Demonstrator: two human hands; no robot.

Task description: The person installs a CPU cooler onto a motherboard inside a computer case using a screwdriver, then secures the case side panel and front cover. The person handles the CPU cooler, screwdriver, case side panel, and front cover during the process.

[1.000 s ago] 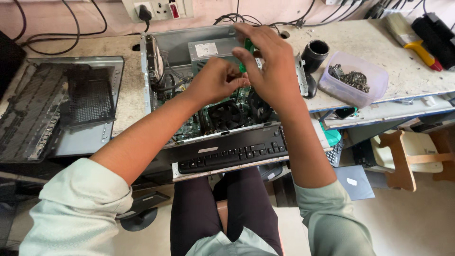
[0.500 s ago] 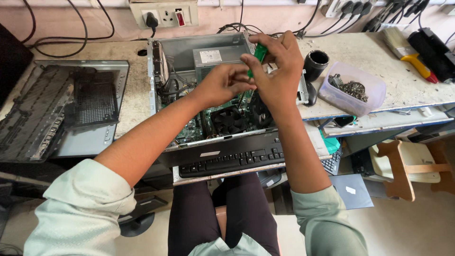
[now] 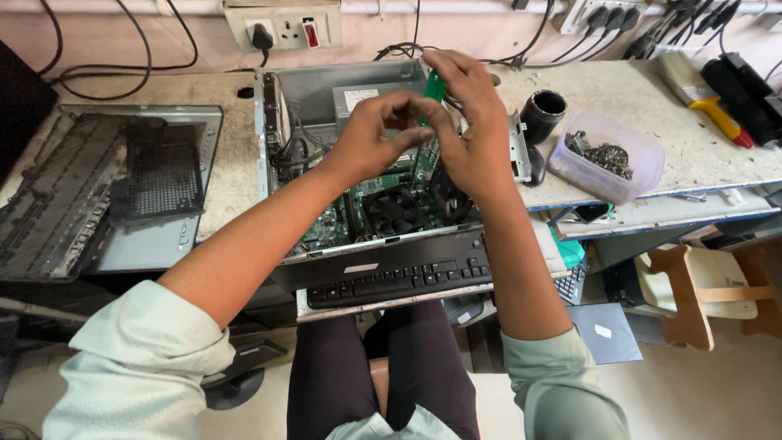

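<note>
While both hands' fingers pinch the green screwdriver (image 3: 434, 85), its shaft points down.

Much of the green-handled tool (image 3: 435, 85) is covered by the right hand (image 3: 470, 134); only the handle top shows, and its tip cannot be seen. The left hand (image 3: 379, 134) curls beside it, and whether its fingertips (image 3: 423, 114) touch the tool is unclear. Both hands hide the middle of the open computer case (image 3: 342, 90) and part of its green board (image 3: 330, 228). The small metal parts in the clear plastic tub (image 3: 607, 155) are too small to identify. The removed side panel (image 3: 98, 187) is cut off at the left edge, and the yellow-handled brush (image 3: 700, 90) and the power strip plugs (image 3: 607, 15) run off the top edge.
</note>
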